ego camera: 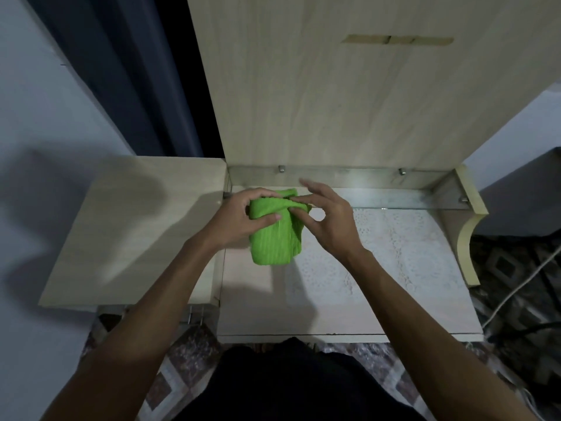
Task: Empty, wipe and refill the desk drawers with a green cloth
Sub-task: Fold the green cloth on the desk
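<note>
Head view: two hands (left hand [239,220], right hand [329,221]), one green cloth [274,238].

Bright green ribbed cloth [274,235], folded – held above desk surface

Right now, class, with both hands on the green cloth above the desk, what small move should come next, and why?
Probably finish folding: the right hand should lay the pinched top edge down over the green cloth while the left hand grips the bundle. The cloth is bunched and held above the lace mat, so it likely needs a flat pad before any wiping.
</note>
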